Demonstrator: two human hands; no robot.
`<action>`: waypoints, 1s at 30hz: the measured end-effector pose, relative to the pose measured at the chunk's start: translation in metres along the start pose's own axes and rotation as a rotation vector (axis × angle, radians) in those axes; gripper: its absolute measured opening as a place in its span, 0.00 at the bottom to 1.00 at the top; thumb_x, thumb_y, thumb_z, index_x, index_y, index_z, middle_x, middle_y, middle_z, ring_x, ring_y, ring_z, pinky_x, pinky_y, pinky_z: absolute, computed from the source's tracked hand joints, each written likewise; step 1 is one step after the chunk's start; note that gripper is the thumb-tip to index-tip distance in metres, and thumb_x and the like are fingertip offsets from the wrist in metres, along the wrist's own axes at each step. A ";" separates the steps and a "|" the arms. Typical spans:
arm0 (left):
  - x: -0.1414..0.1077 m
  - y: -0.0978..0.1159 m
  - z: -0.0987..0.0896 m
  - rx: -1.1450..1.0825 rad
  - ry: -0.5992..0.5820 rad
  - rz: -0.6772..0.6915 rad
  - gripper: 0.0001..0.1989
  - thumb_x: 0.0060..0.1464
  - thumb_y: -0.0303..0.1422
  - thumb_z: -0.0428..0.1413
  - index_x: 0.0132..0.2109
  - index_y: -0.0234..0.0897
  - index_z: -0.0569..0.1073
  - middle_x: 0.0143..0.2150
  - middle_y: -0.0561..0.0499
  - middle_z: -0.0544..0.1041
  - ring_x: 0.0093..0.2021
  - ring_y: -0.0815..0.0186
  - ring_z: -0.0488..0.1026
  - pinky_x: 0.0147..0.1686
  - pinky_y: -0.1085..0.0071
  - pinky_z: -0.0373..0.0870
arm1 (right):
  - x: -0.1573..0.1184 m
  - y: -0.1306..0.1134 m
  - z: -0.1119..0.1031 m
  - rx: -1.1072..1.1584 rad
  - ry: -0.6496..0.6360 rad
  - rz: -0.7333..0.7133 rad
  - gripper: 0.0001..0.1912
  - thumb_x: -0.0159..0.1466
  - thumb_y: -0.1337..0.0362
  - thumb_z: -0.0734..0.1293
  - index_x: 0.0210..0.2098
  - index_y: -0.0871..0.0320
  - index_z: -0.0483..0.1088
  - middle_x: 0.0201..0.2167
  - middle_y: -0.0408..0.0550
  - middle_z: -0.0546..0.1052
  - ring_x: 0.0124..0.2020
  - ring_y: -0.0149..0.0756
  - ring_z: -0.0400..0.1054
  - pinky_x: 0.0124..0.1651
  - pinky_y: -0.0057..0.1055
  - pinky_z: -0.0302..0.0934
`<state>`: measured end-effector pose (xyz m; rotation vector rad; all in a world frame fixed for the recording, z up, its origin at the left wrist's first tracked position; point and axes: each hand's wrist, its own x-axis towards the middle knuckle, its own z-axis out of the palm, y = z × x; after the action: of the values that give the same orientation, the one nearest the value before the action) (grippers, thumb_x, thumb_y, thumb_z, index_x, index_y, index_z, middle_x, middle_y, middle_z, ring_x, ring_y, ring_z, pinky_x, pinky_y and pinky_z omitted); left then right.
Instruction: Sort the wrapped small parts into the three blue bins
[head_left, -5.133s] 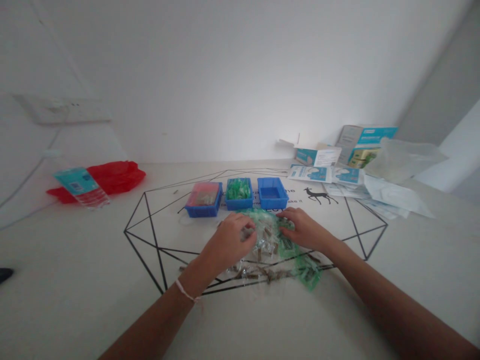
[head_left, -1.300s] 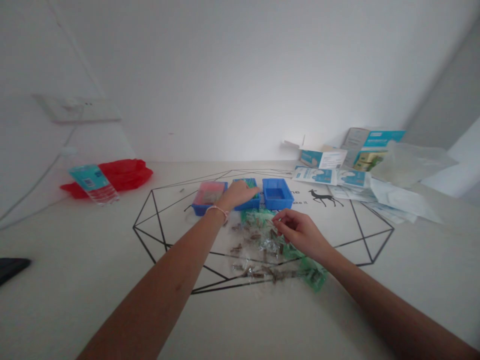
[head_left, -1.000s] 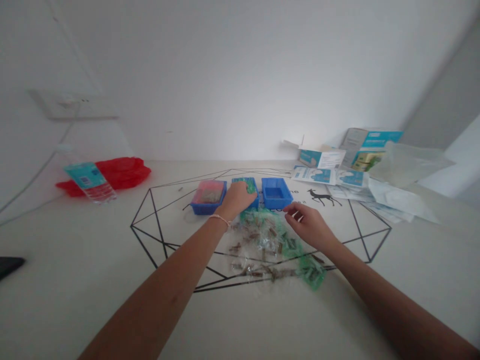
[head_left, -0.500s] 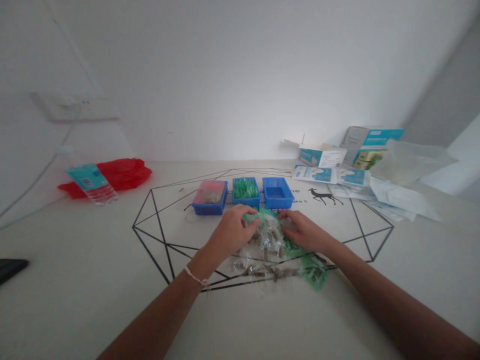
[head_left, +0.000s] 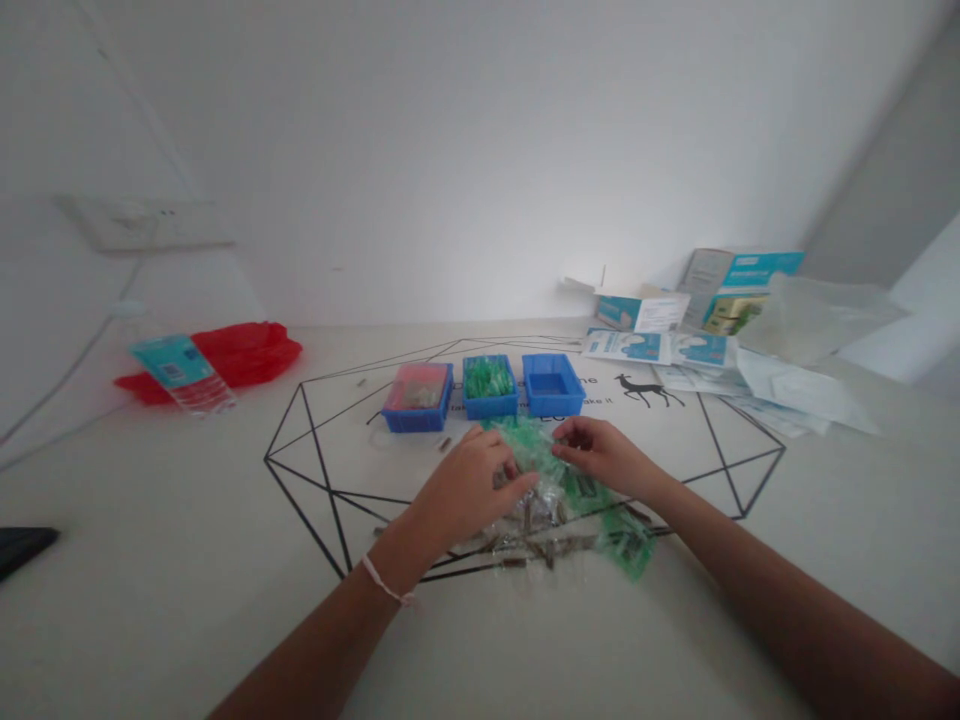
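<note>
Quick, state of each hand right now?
Left hand: half-curled over the clear packets; grip unclear.
Right hand: fingers bent by green packets; hold can't be told.

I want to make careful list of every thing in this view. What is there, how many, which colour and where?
table: 1, white, black print, below everything
trays: 3, blue, row beyond the hands
reddish contents: count unclear, left tray
small packets: many, green, middle tray
pile of packets: many, green and clear, around the hands
bag: 1, red, far left
bottle: 1, clear, blue label, before the bag
socket panel: 1, white, left wall
dark object: 1, black, left edge
boxes: several, blue-white and yellow-green, far right
flat packets: several, white-blue, right
translucent bag: 1, whitish, far right
bracelet: 1, pale, left wrist
left hand, right hand: at the pile
</note>
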<state>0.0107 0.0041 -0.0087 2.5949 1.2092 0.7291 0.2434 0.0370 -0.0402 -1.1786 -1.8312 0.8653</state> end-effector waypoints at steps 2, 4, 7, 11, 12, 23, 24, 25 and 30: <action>0.000 -0.002 0.001 -0.015 0.007 -0.011 0.14 0.61 0.37 0.56 0.28 0.37 0.72 0.31 0.48 0.75 0.39 0.59 0.71 0.45 0.59 0.66 | 0.002 -0.003 -0.001 0.124 0.056 0.023 0.18 0.54 0.49 0.74 0.31 0.57 0.71 0.25 0.43 0.74 0.26 0.33 0.67 0.29 0.30 0.61; 0.001 -0.003 0.003 -0.060 0.044 -0.028 0.15 0.59 0.36 0.58 0.25 0.37 0.72 0.29 0.49 0.75 0.38 0.60 0.72 0.44 0.60 0.66 | 0.003 -0.008 -0.003 0.235 0.121 0.040 0.22 0.51 0.47 0.76 0.30 0.57 0.69 0.25 0.43 0.74 0.26 0.33 0.67 0.28 0.30 0.61; 0.003 -0.003 0.003 -0.178 0.230 -0.125 0.11 0.54 0.39 0.62 0.29 0.36 0.75 0.33 0.48 0.77 0.37 0.61 0.72 0.40 0.64 0.67 | 0.002 -0.020 -0.003 0.371 0.217 0.034 0.22 0.50 0.48 0.77 0.31 0.56 0.69 0.26 0.43 0.75 0.27 0.32 0.68 0.30 0.30 0.63; 0.007 -0.002 -0.003 -0.443 0.342 -0.285 0.15 0.53 0.41 0.61 0.43 0.36 0.79 0.35 0.48 0.78 0.31 0.66 0.71 0.32 0.68 0.68 | -0.007 -0.039 0.000 0.458 0.170 0.017 0.20 0.50 0.51 0.78 0.35 0.57 0.73 0.24 0.40 0.73 0.25 0.29 0.64 0.29 0.29 0.60; 0.008 -0.002 -0.005 -0.533 0.301 -0.303 0.15 0.53 0.41 0.61 0.44 0.36 0.80 0.34 0.49 0.79 0.30 0.66 0.71 0.32 0.68 0.68 | -0.009 -0.043 0.001 0.458 0.142 0.017 0.20 0.51 0.52 0.78 0.35 0.57 0.74 0.23 0.39 0.72 0.24 0.28 0.62 0.28 0.28 0.58; 0.009 -0.005 -0.008 -1.087 0.100 -0.488 0.13 0.45 0.40 0.66 0.28 0.35 0.74 0.23 0.54 0.73 0.24 0.71 0.69 0.28 0.72 0.69 | -0.014 -0.042 0.007 0.398 -0.050 0.158 0.20 0.55 0.48 0.74 0.29 0.59 0.73 0.20 0.40 0.69 0.21 0.26 0.59 0.23 0.26 0.52; 0.009 -0.006 -0.009 -1.085 0.091 -0.507 0.14 0.44 0.40 0.66 0.27 0.35 0.73 0.23 0.55 0.71 0.22 0.73 0.68 0.26 0.73 0.68 | -0.014 -0.043 0.006 0.402 -0.051 0.165 0.19 0.55 0.48 0.74 0.29 0.59 0.72 0.20 0.40 0.69 0.20 0.25 0.59 0.22 0.26 0.51; 0.008 -0.006 -0.009 -1.077 0.081 -0.523 0.14 0.44 0.40 0.66 0.27 0.35 0.73 0.21 0.56 0.70 0.21 0.74 0.66 0.23 0.74 0.65 | -0.015 -0.043 0.007 0.413 -0.051 0.173 0.19 0.56 0.49 0.73 0.28 0.59 0.72 0.20 0.39 0.69 0.19 0.25 0.59 0.22 0.25 0.50; 0.007 -0.003 -0.011 -1.064 0.022 -0.580 0.15 0.44 0.41 0.66 0.28 0.35 0.72 0.19 0.58 0.68 0.17 0.75 0.62 0.17 0.76 0.57 | -0.017 -0.047 0.008 0.482 -0.097 0.230 0.19 0.55 0.49 0.73 0.33 0.58 0.71 0.19 0.40 0.74 0.16 0.26 0.63 0.18 0.24 0.52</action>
<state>0.0069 0.0110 0.0022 1.3066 1.0567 0.9110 0.2218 0.0046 -0.0080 -1.0550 -1.4559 1.4231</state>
